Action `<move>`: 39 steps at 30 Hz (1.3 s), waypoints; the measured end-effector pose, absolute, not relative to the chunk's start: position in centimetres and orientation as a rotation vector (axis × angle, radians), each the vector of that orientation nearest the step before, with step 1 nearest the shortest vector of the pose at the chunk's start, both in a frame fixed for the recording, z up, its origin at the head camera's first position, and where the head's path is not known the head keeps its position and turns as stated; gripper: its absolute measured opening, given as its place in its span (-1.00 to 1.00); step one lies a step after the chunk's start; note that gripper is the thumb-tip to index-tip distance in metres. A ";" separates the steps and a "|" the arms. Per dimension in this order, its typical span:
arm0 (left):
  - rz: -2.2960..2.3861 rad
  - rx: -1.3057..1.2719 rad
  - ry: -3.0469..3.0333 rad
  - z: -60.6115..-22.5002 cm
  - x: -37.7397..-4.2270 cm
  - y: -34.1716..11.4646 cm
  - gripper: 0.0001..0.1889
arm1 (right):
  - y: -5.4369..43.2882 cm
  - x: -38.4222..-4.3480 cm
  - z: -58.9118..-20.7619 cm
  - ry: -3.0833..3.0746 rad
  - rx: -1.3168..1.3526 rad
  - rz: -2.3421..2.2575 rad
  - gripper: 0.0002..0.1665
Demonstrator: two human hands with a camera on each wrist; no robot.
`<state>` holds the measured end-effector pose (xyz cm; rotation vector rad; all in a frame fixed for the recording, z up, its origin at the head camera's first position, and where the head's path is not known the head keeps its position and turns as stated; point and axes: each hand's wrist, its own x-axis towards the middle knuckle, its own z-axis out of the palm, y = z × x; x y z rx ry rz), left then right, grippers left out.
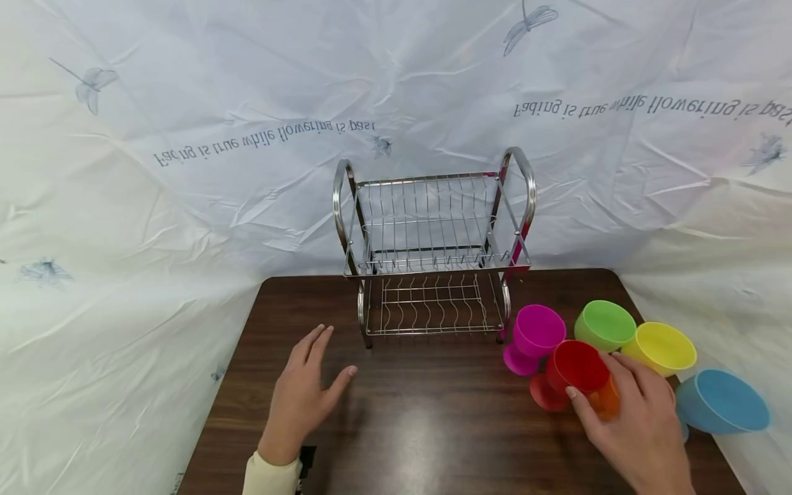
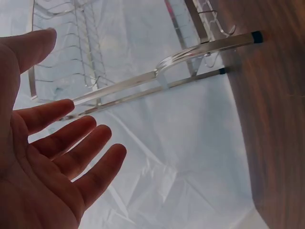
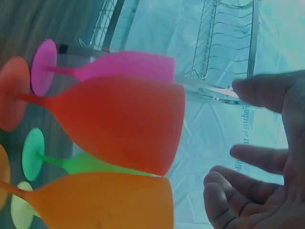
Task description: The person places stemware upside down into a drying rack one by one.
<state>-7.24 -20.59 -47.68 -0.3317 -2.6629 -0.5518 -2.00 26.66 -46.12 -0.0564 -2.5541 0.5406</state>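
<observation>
Several plastic goblets stand upright at the table's right side: red [image 1: 578, 368], magenta [image 1: 538, 330], orange [image 1: 608, 400], green [image 1: 605, 324], yellow [image 1: 662, 347] and blue [image 1: 727, 402]. My right hand [image 1: 640, 419] is over the red and orange ones, hiding most of the orange in the head view. In the right wrist view, its thumb and fingers are spread apart beyond the rims of the red goblet [image 3: 124, 121] and orange goblet [image 3: 105, 200], with nothing between them. My left hand [image 1: 304, 392] hovers over the table's left part, fingers extended, thumb apart, holding nothing.
A two-tier metal dish rack [image 1: 433, 275] stands at the back middle of the dark wooden table [image 1: 408, 426], left of the goblets. White sheeting [image 1: 247, 206] printed with lettering and dragonflies hangs behind and beside the table.
</observation>
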 end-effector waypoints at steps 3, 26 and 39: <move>-0.557 -0.339 -2.624 -48.2 -7.5 -20.5 -0.15 | 25.9 -1.5 -46.3 -2.545 -0.170 0.555 -0.07; -0.661 -0.334 -2.501 -52.0 -8.8 -20.6 -0.34 | 22.2 -1.0 -49.8 -2.372 -1.110 1.021 -0.08; -1.006 -0.212 -2.400 -54.9 -11.4 -19.7 -0.54 | 20.8 -2.2 -54.1 -1.980 -1.054 1.073 -0.09</move>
